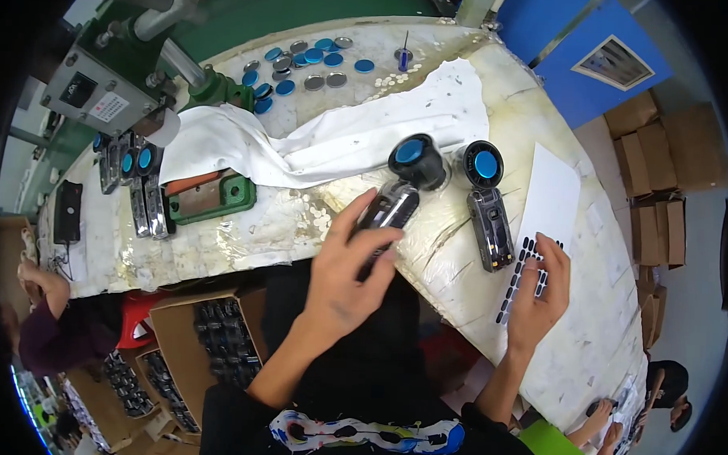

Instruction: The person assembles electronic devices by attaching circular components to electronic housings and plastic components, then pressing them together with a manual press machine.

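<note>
My left hand is closed round the dark handle of a black handheld device. Its round head, blurred by motion, carries a blue disc and points away from me. Over a white sheet of small black oval stickers, my right hand has its thumb and fingers bent together at the sticker rows. Anything between those fingertips is hidden or too small to make out. Between my hands lies a second device of the same kind, its handle showing an open cavity and its round head a blue disc.
A white cloth stretches across the table, with loose blue and silver discs behind it. A green press stands at left near several more devices. Cardboard boxes hold dark parts below. Other people's arms show at both sides.
</note>
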Available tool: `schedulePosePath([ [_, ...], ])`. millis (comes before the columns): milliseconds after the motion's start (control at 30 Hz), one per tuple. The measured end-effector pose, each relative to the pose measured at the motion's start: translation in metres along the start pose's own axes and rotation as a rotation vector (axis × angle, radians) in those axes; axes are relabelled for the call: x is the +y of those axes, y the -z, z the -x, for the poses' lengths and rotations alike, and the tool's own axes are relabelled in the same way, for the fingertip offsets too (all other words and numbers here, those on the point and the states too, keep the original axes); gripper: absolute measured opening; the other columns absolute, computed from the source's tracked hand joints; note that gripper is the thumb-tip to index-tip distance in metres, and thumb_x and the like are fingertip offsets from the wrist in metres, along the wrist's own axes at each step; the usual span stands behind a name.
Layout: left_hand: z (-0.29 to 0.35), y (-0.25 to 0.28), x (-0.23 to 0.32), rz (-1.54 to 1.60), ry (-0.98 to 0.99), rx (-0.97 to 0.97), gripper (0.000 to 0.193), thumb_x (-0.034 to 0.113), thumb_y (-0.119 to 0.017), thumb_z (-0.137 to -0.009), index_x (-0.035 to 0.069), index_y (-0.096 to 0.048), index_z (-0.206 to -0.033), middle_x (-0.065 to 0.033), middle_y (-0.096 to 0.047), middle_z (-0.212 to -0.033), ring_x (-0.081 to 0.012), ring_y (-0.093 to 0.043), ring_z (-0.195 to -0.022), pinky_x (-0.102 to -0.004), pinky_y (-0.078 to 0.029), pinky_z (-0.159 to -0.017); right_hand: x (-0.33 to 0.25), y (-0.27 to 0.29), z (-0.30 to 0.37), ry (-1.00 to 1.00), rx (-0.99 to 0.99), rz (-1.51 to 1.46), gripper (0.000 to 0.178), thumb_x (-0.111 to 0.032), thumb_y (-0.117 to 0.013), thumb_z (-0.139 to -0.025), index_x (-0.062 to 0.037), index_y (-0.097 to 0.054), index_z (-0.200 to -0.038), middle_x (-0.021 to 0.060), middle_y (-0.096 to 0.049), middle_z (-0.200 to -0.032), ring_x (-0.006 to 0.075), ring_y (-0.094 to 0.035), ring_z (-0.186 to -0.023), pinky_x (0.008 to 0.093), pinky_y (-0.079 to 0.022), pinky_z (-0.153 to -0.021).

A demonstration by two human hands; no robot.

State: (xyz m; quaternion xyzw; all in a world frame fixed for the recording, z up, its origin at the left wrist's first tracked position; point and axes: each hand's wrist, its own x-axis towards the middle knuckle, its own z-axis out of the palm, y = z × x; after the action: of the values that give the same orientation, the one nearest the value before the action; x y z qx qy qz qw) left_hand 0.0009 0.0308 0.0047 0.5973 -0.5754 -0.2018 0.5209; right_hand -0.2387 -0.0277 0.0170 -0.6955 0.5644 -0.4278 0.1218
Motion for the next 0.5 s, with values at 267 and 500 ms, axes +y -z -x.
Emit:
schedulePosePath([
  [267, 0.018, 0.074, 0.021, -0.049, 0.070, 0.035, 0.028, -0.003, -0.068, -0.077, 0.004, -0.075, -0.104, -0.0203, -0.059, -0.136, -0.0314, -0.065, -0.114, -0.0355, -0.052, -0.094, -0.020, 0.006, -0.030, 0.156, -0.008, 0.024, 0.034, 0.008, -0.056, -0.088, 0.0015, -0.068, -0.119, 0.0153, -0.066, -0.117, 0.0260, -0.064, -0.107, 0.0320, -0.051, -0.089],
  [500, 0.035, 0.126, 0.011, -0.341, -0.098, 0.188, 0.036, -0.005, -0.070, -0.069, 0.006, -0.075, -0.103, -0.0194, -0.059, -0.136, -0.0326, -0.064, -0.100, -0.0363, -0.053, -0.086, -0.072, -0.019, -0.064, 0.469, -0.028, 0.012, 0.033, 0.008, -0.056, -0.087, 0.0024, -0.067, -0.118, 0.0169, -0.066, -0.118, 0.0289, -0.064, -0.109, 0.0365, -0.049, -0.094],
])
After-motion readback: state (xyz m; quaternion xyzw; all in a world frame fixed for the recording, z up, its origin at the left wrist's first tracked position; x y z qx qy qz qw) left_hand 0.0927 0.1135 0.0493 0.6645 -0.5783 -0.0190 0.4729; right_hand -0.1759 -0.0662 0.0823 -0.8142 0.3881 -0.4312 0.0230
